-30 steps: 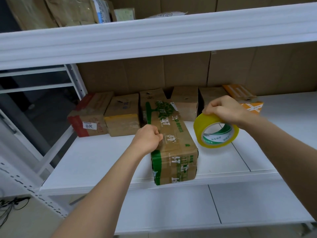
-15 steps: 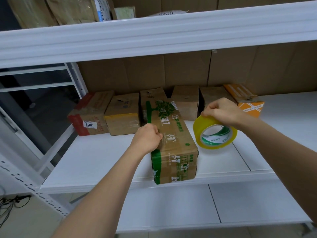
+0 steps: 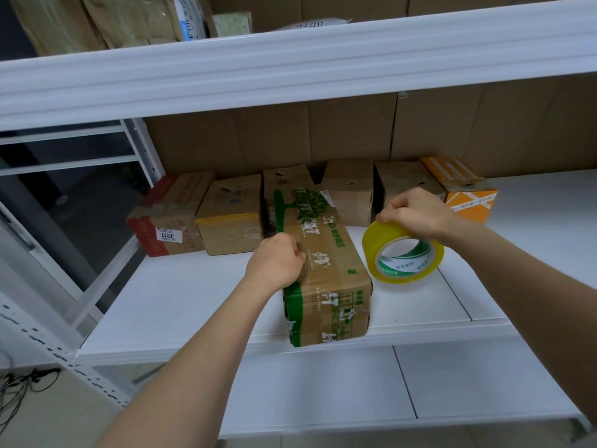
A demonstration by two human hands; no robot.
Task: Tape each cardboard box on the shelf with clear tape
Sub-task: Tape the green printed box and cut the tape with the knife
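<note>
Head view looks down at a white shelf (image 3: 181, 305) backed by brown cardboard sheets (image 3: 323, 130), with another white shelf board above it and one below. Landmark: the green-printed box (image 3: 326, 279), which lies lengthwise on the shelf with its near end at the front edge. Behind it, against the cardboard backing, stands a row of smaller boxes — a red-edged box (image 3: 168, 218) farthest to its left, then a yellow-banded box (image 3: 231, 218) just left of its far end, plain brown boxes (image 3: 350, 189) behind and to its right, and an orange box (image 3: 465, 189) farthest right.

Left hand (image 3: 277, 261) rests on the green-printed box's top at its left edge, fingers curled into a fist; what it pinches, if anything, cannot be told. Right hand (image 3: 413, 211) is just right of the box, fingers grasping the top of a yellow tape roll (image 3: 403, 253) that stands on edge — its lower rim at or just above the shelf, close beside the box's right side. The roll's core is printed green and white.
</note>
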